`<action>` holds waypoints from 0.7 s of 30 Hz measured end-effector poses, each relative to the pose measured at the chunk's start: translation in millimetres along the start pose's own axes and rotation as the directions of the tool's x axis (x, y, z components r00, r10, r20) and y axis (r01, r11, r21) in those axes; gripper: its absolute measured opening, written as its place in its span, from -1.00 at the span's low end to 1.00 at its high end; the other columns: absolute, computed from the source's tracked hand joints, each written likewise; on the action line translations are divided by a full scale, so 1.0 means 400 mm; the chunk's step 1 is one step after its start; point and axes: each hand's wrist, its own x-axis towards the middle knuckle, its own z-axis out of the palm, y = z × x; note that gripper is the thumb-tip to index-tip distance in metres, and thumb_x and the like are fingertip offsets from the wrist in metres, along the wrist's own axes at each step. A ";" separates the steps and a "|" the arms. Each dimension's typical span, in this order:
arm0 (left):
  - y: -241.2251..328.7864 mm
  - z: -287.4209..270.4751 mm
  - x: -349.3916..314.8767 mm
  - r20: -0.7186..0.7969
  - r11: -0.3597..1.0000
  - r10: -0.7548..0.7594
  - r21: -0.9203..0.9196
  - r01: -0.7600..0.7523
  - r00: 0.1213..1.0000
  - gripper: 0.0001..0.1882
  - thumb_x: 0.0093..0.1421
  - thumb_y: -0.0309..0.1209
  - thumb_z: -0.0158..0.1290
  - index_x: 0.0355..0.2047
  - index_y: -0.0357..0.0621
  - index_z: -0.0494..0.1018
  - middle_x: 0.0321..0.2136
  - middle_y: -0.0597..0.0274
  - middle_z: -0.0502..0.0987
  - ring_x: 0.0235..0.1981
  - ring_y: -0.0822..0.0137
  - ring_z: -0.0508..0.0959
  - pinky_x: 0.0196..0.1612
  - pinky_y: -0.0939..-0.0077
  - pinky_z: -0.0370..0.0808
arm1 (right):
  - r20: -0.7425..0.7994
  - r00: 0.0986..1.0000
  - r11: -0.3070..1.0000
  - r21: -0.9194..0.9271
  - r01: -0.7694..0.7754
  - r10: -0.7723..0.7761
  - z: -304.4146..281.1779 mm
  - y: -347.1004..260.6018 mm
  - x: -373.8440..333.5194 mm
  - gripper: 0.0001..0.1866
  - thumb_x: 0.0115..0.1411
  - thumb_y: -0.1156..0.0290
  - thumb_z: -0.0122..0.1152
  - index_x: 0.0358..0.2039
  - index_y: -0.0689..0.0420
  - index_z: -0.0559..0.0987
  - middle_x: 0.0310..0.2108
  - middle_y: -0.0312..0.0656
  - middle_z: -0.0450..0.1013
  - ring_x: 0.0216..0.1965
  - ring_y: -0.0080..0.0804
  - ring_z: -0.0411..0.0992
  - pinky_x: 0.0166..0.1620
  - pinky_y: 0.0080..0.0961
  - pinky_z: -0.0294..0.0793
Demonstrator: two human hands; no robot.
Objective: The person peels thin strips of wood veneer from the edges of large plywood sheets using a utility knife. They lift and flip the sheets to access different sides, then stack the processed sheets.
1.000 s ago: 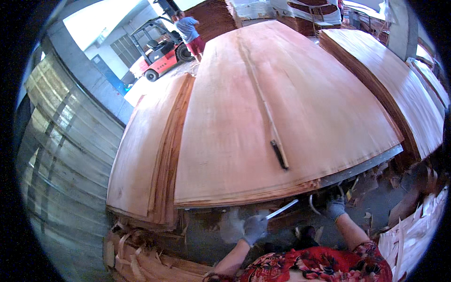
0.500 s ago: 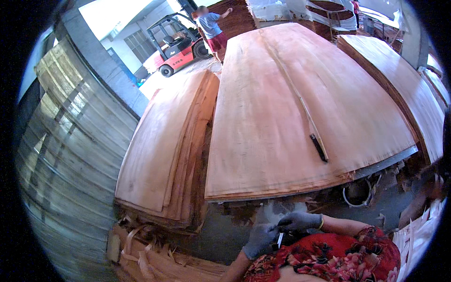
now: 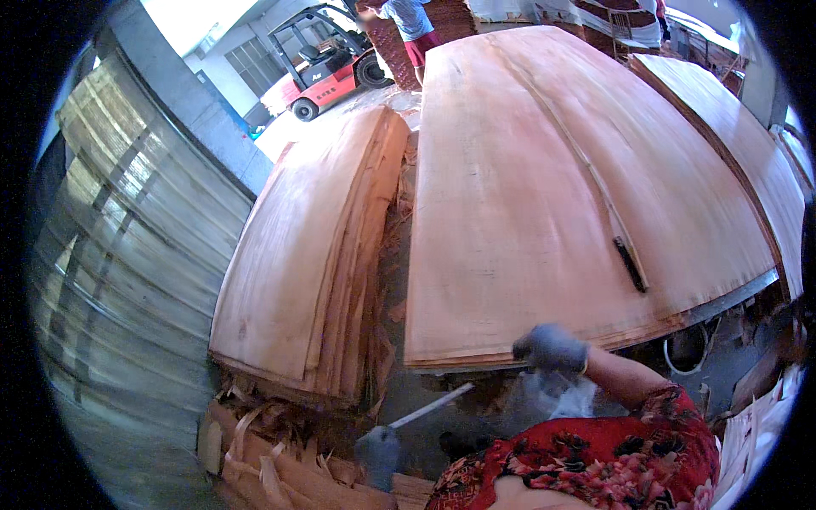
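Note:
My left hand [image 3: 378, 455], in a grey glove, is closed on the lower end of a narrow, straight white strip [image 3: 432, 405] that slants up to the right. It is low in front of the left stack. My right hand [image 3: 551, 348], also gloved, is at the front edge of a wide stack of wood veneer sheets [image 3: 501, 212]. Its fingers are curled in, and what they hold, if anything, is hidden. On top of the sheets lies a long thin stick [image 3: 588, 161] with a black end piece [image 3: 629, 263].
A narrower veneer stack [image 3: 285, 246] stands left, another sheet stack [image 3: 722, 127] right. Veneer scraps [image 3: 280, 476] lie at lower left. A corrugated panel [image 3: 127, 255] lines the left side. Far back, a red forklift [image 3: 327, 81] stands near a person [image 3: 412, 21].
My hands have parted: the left went down and left with the white strip, the right up to the stack's edge. The view has shifted, so the stacks sit differently.

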 end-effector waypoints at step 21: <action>-0.076 -0.041 0.754 0.563 0.713 0.677 -0.347 -0.609 0.473 -0.79 0.08 -0.24 -0.05 -0.50 -0.08 0.47 -0.55 -0.02 0.48 -0.49 -0.01 0.51 -0.45 0.18 0.39 | -0.521 0.428 0.532 0.059 -0.845 0.738 0.122 0.140 0.311 -0.85 -0.01 0.33 0.06 -0.50 0.13 0.51 -0.43 -0.04 0.48 -0.33 -0.09 0.46 -0.29 -0.27 0.44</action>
